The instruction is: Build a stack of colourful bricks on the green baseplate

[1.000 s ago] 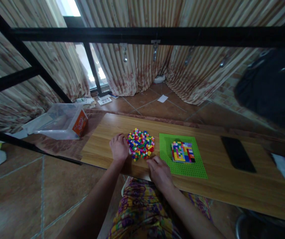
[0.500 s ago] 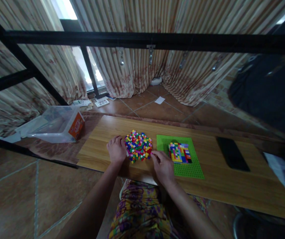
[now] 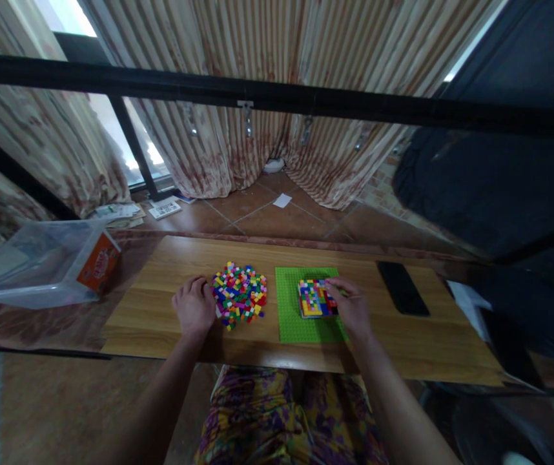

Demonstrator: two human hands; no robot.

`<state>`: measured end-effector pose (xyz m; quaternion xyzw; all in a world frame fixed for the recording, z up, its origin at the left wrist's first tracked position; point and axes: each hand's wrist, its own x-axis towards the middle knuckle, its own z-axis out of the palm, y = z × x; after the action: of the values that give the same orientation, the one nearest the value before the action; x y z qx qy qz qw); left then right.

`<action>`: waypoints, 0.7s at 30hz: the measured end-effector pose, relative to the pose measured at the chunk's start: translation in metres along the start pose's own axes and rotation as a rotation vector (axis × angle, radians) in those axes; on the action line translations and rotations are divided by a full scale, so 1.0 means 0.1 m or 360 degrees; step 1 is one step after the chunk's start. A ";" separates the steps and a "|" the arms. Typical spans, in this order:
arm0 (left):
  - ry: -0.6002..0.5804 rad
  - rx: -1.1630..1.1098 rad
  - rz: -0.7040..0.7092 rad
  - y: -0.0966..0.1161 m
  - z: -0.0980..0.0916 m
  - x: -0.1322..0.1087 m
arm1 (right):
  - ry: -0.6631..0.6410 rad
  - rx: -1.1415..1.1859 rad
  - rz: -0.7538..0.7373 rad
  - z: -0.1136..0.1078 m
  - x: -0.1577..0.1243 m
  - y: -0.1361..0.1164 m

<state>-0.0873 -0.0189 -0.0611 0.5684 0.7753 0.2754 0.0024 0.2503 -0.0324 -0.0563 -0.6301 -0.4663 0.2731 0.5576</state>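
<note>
Hand positions relative to the brick panel

Your right hand (image 3: pixel 353 309) lies at the right edge of the multicoloured brick panel (image 3: pixel 314 298), which sits on the far right part of the green baseplate (image 3: pixel 289 313). The panel lies directly to the left of that hand, touching the fingertips. The fingers are curled over the panel's right edge. Whether they pinch a single brick cannot be told from this view.

The panel is close to square and shows no marked long axis. Its sides run in line with the baseplate's sides and with the near edge of the wooden tabletop (image 3: pixel 151 310).

Your left hand (image 3: pixel 194 307) rests palm down with fingers loosely curled, touching the left edge of the pile of loose bricks (image 3: pixel 239 294). It grips nothing that is visible. The pile lies between this hand and the baseplate, so the right hand is the nearer one to the panel.

A black phone (image 3: pixel 401 287) lies flat on the tabletop, to the right of the right hand and apart from it.

Change from half a second ago: the right hand was then at the pile's near right edge, left of the baseplate. It now sits across the baseplate, on the panel's right side. The left hand keeps its place at the pile.
</note>
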 end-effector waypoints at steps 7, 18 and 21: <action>0.0001 0.0013 0.0009 -0.01 0.01 0.01 | -0.0088 0.0061 0.0120 0.03 0.01 0.06; 0.0013 0.0041 0.0033 -0.01 0.00 0.00 | -0.0083 0.0139 0.0234 0.04 0.07 0.07; 0.0003 0.0039 0.0038 0.00 -0.01 0.00 | -0.0105 0.0214 0.0337 0.06 0.07 0.02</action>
<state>-0.0877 -0.0188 -0.0603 0.5773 0.7717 0.2666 -0.0086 0.2491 -0.0231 -0.0583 -0.6277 -0.3959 0.3816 0.5510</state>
